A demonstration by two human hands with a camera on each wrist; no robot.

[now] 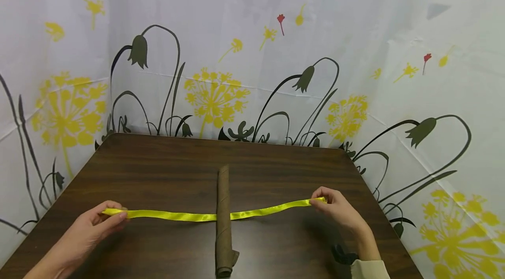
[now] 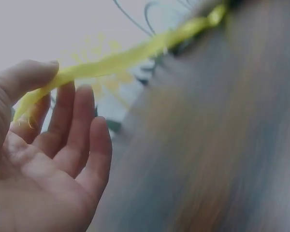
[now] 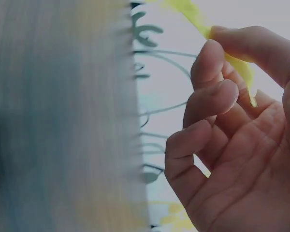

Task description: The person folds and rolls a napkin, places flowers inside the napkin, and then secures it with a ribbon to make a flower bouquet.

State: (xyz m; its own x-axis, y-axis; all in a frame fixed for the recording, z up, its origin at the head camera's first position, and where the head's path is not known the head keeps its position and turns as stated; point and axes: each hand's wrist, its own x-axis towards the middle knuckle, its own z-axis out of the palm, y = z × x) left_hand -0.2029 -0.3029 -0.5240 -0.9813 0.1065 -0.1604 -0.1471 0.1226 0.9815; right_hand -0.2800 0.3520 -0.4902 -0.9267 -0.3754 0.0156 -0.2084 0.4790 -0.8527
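Note:
A yellow satin ribbon (image 1: 177,217) stretches from side to side above the table, its middle hidden beneath a brown rolled-up sheet (image 1: 223,217). The roll points away from me, with a small flap sticking out near its close end. My left hand (image 1: 88,231) pinches the ribbon's left end between thumb and fingers. In the left wrist view, the frayed tip of the ribbon (image 2: 111,63) hangs past the thumb. The other end is pinched by my right hand (image 1: 341,213); its short tail (image 3: 244,72) shows behind the fingers in the right wrist view.
The dark wood-grain table (image 1: 165,169) has its far edge against a white curtain (image 1: 244,16) printed with flowers. More of this curtain hangs along the left and right sides. A dark band (image 1: 343,255) sits by the right wrist, near a light sleeve (image 1: 368,269).

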